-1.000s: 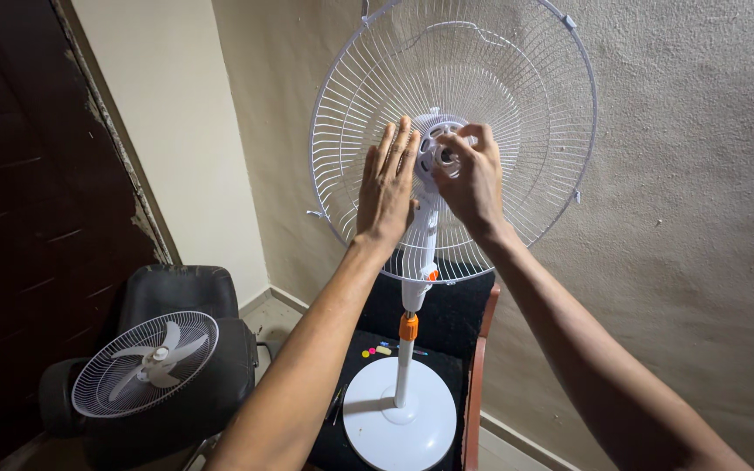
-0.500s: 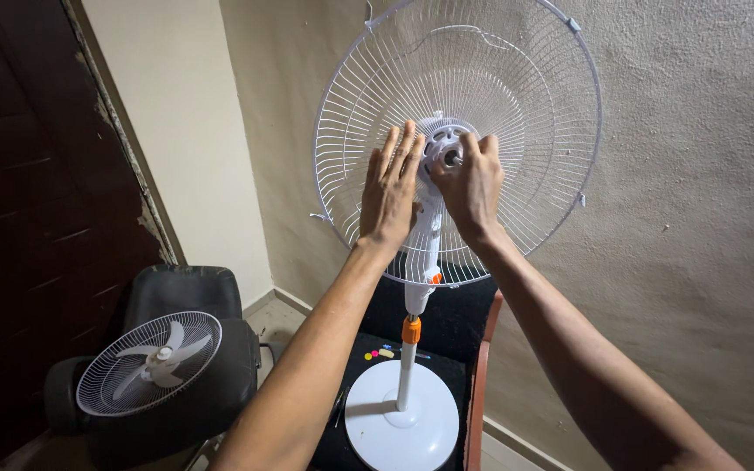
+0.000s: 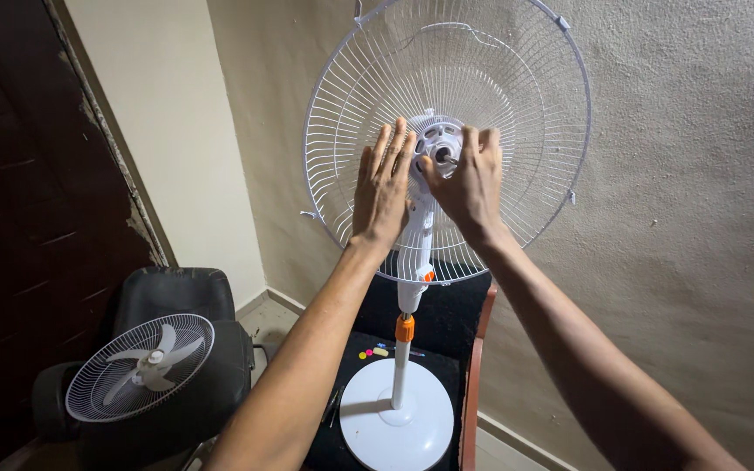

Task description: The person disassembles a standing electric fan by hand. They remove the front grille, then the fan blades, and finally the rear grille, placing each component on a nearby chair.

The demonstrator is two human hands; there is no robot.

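A white pedestal fan stands in front of me with only its rear wire grille [image 3: 517,105] mounted; no blades are on it. My left hand [image 3: 381,187] lies flat against the grille just left of the white motor hub [image 3: 440,144], fingers pointing up. My right hand [image 3: 471,183] grips the right side of the hub's round plastic ring, thumb close to the bare shaft in the centre. The white pole with an orange collar [image 3: 405,328] runs down to a round white base [image 3: 394,427].
The base stands on a dark cushioned seat with a reddish wooden frame [image 3: 473,375]; small coloured bits [image 3: 373,352] lie by it. A front grille with fan blades [image 3: 137,366] rests on a black chair [image 3: 176,292] at lower left. A dark door [image 3: 19,218] and rough walls are close.
My right hand has shifted around the hub ring, its fingers now spread over the right side. The left hand stays flat on the grille. The view moved slightly.
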